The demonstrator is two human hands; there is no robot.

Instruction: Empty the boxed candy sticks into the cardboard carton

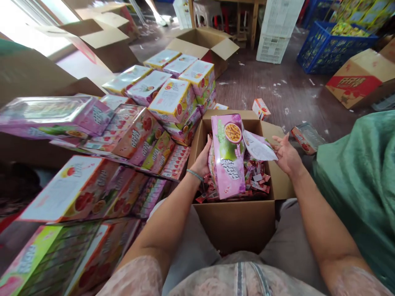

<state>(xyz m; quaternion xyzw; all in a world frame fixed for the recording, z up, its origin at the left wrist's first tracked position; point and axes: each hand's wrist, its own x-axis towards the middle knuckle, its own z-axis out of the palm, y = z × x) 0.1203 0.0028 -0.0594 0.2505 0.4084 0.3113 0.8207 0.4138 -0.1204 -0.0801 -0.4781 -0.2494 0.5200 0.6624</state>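
The left hand (202,160) grips the side of the purple box (228,176) over the open carton (236,222); the right hand (288,155) meets its flap (261,147), fingers half-spread, pinch unclear. Probably light, bendable card, best held along its long edges.

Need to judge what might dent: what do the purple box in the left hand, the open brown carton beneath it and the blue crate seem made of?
Purple box: probably thin card, smooth, perhaps lightly glossy; crisply printed, straight-edged.
Brown carton: likely corrugated cardboard; matt, plain, with a folded-out flap.
Blue crate: apparently rigid plastic; evenly coloured openwork, sheen unclear.
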